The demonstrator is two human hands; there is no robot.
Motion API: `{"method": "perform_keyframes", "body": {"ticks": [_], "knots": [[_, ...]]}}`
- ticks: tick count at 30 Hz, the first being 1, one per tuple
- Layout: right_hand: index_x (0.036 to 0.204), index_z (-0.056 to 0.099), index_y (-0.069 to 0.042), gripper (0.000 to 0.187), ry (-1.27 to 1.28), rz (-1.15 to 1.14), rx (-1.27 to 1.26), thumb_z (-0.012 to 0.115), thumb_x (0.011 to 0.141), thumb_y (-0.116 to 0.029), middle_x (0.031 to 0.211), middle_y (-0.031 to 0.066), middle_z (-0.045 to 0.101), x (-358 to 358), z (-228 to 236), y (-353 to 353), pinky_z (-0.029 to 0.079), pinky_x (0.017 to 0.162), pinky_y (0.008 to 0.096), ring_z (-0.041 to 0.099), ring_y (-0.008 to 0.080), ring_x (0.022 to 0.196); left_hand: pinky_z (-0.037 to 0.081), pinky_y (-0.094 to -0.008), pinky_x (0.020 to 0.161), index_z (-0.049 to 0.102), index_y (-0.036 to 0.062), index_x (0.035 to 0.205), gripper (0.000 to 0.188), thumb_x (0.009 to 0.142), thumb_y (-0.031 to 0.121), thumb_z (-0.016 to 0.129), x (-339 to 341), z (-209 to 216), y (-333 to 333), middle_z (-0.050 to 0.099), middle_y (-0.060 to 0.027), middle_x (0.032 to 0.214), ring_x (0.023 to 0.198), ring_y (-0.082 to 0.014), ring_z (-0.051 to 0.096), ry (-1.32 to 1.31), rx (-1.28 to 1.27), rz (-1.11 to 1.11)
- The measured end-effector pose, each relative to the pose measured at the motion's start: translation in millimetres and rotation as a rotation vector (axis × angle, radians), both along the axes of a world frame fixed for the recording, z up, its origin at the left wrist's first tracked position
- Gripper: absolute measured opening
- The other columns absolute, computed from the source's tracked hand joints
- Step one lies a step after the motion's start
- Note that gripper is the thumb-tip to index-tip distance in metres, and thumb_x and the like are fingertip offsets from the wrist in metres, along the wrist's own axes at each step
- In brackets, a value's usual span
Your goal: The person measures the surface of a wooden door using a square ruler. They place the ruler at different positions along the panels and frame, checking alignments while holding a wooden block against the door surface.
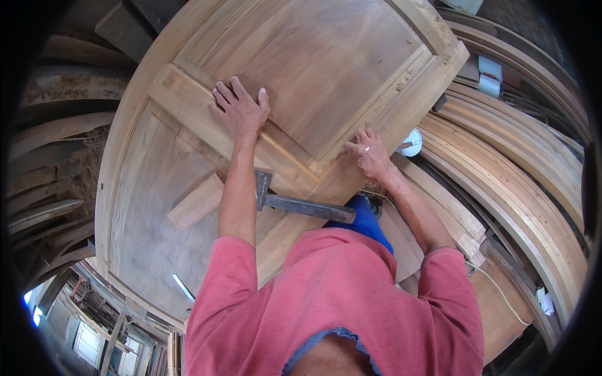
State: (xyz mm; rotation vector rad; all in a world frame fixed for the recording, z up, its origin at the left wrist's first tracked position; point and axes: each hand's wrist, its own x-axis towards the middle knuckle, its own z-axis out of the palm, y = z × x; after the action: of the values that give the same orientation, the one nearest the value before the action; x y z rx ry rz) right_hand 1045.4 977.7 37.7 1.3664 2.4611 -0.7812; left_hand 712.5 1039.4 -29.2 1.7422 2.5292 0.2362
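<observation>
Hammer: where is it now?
In the head view, the hammer lies near centre on the panelled wooden piece, just right of the left forearm.

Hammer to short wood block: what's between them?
In the head view, the left forearm crosses between the hammer and the short wood block.

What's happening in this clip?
A person in a pinkish-red shirt is bent over a large panelled wooden piece. The left hand rests spread at its crossbar; the right hand, fingers curled, touches the side rail. A hammer and a wood block lie closer to the body.
</observation>
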Motion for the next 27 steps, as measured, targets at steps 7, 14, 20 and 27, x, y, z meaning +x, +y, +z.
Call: {"method": "perform_keyframes", "body": {"ticks": [7, 14, 20, 27], "knots": [[0.104, 0.074, -0.015, 0.033, 0.006, -0.079, 0.214, 0.061, 0.075, -0.008, 0.114, 0.0121, 0.061, 19, -9, 25, 0.046, 0.09, 0.0477, 0.056, 0.0358, 0.107, 0.016, -0.0635, 0.12, 0.036, 0.0033, 0.155, 0.084, 0.092, 0.055, 0.059, 3, 2, 1, 0.033, -0.0332, 0.157, 0.149, -0.0478, 0.028, 0.001, 0.029, -0.017], [0.108, 0.075, -0.019, 0.038, 0.077, 0.053, 0.15, 0.064, 0.073, -0.01, 0.12, 0.0106, 0.059, 10, -6, -5, 0.045, 0.091, 0.0465, 0.054, 0.0333, 0.113, 0.017, -0.0624, 0.12, 0.037, 0.0046, 0.155, 0.083, 0.092, 0.055, 0.058, 2, 1, 2, 0.034, -0.0323, 0.158, 0.149, -0.0466, 0.028, 0.024, 0.015, 0.005], [0.106, 0.075, -0.02, 0.035, -0.01, 0.048, 0.141, 0.065, 0.073, -0.012, 0.111, 0.0102, 0.058, 0, 3, -1, 0.045, 0.088, 0.045, 0.055, 0.0314, 0.109, 0.019, -0.0613, 0.12, 0.038, 0.0053, 0.154, 0.082, 0.093, 0.055, 0.058, -1, 2, 2, 0.035, -0.0305, 0.158, 0.15, -0.045, 0.029, 0.046, -0.004, 0.011], [0.106, 0.067, -0.016, 0.034, -0.075, -0.137, 0.087, 0.066, 0.072, -0.01, 0.108, 0.0119, 0.058, 3, -16, 6, 0.048, 0.085, 0.0444, 0.057, 0.0324, 0.106, 0.022, -0.063, 0.119, 0.042, 0.0035, 0.151, 0.08, 0.09, 0.051, 0.063, 2, 2, 1, 0.037, -0.0321, 0.156, 0.147, -0.047, 0.032, 0.06, 0.061, -0.013]]}}
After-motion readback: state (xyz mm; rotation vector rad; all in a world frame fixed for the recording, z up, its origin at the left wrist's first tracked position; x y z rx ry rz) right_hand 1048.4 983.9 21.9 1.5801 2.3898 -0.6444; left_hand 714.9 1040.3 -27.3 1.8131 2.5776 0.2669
